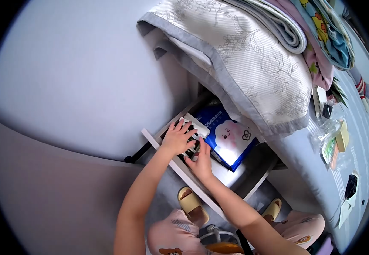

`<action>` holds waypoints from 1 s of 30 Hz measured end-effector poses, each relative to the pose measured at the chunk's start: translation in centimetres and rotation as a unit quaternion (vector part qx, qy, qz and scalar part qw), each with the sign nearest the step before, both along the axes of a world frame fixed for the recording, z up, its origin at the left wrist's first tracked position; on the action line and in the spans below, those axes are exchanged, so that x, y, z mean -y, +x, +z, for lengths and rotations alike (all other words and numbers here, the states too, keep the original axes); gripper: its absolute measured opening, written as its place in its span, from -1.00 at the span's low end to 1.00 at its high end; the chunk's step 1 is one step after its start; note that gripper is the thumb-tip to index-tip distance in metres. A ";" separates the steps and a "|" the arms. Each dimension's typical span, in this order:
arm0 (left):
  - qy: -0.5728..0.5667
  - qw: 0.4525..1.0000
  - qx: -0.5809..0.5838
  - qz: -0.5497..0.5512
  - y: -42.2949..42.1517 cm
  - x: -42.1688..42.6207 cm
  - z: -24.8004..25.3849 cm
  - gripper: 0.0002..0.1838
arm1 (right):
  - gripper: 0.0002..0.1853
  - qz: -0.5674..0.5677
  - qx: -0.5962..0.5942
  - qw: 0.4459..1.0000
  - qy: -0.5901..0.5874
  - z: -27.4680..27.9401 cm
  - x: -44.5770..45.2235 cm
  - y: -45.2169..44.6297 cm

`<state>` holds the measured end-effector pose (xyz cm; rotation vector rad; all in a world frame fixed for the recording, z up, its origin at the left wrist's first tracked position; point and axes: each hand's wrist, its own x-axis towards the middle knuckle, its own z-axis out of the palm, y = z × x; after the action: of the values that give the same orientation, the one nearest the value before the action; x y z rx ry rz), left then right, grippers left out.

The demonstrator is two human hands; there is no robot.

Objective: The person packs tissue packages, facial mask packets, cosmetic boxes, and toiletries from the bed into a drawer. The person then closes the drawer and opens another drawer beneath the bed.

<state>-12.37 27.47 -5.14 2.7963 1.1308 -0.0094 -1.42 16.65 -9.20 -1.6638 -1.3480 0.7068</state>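
Observation:
In the head view, an open drawer (pixel 259 185) holds a blue soft package (pixel 227 136) with a smiling pink-and-white cloud figure. Small white and dark items, including a white box (pixel 198 126), fill its left corner. My left hand (pixel 178 139) rests over these items with its fingers spread. Just beside it, my right hand (pixel 200 161) reaches into the same corner, thumb and fingers curved about a small dark-and-white item. What exactly lies between those fingers is hidden.
A white quilted cover (pixel 252 63) with grey trim overhangs the drawer's back. Folded bedding (pixel 320 29) is piled at upper right. Plastic packaging (pixel 331 140) lies on the bed (pixel 299 157). Below the drawer are my slippers (pixel 191 204) and a round stool (pixel 225 242).

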 end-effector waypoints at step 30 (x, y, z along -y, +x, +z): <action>-0.055 0.991 -0.111 -0.043 0.4 4.9 1.7 -0.31 | -0.56 -0.003 -0.336 0.908 -0.249 -6.2 3.4 8.3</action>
<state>-11.92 22.61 -3.49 2.7952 1.0151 -0.3880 6.90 13.24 -15.44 -1.5625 -0.6910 1.5497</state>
